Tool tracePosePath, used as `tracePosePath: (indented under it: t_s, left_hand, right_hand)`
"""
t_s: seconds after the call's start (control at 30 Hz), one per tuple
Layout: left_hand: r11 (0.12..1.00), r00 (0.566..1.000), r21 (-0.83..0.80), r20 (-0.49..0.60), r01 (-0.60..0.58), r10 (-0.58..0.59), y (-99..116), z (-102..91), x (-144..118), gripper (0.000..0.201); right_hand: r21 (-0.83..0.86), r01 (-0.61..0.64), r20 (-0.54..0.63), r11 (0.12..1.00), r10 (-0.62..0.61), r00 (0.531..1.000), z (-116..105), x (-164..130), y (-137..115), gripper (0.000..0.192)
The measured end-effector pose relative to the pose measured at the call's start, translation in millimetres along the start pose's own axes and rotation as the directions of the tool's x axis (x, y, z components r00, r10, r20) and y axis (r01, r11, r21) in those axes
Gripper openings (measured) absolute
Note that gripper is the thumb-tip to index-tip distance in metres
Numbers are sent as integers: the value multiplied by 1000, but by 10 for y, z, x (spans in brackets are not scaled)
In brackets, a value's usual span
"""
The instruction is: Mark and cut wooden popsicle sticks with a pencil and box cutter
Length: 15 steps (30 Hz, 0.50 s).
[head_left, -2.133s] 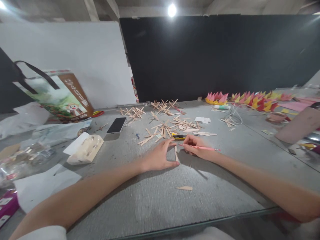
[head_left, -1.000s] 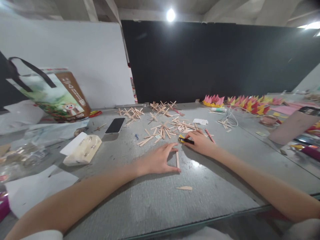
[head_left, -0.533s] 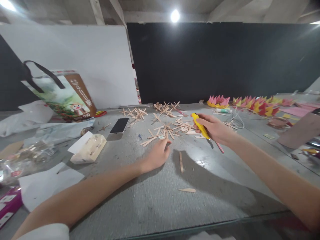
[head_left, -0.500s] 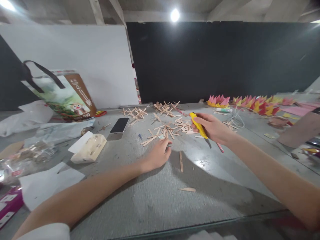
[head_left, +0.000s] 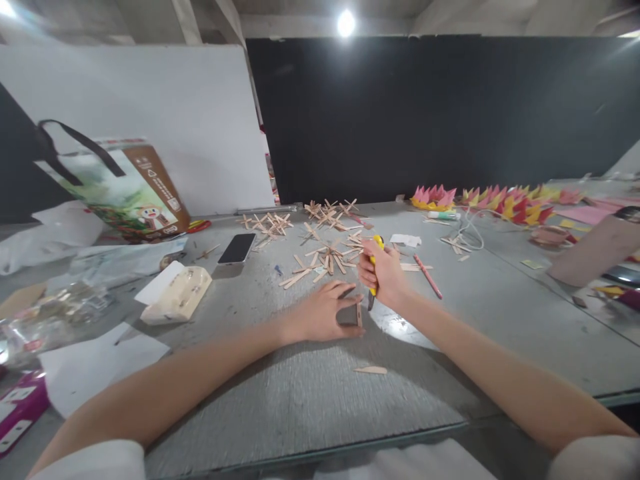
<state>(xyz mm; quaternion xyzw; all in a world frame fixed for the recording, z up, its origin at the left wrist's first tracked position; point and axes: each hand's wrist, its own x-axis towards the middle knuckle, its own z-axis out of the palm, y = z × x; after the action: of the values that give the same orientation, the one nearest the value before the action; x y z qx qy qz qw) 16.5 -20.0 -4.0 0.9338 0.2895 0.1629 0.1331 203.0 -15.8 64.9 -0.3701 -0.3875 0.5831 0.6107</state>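
Knife (head_left: 373, 267) now down at stick (head_left: 358, 313).

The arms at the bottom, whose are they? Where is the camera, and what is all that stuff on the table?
The camera sits on a person's head and looks down, so both arms are that person's own. The left hand presses a small wooden stick flat on the grey table. The right hand grips a yellow cutter knife, blade pointing down at the stick. Farther back lie loose wooden sticks, a pink pencil, a phone and pink and yellow paper shapes.
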Motion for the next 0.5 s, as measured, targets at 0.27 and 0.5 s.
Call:
tracePosePath:
  t_s: [0.27, 0.5]
  left_hand:
    - [997, 998, 13, 4, -70, 70, 12, -37, 40, 59]
    - [997, 997, -14, -5, -71, 71, 36, -53, 47, 59]
  right_hand:
    - [9, -24, -51, 1000, 25, 998, 99, 49, 301, 46]
    - [-12, -33, -94, 999, 32, 995, 80, 147, 394, 42]
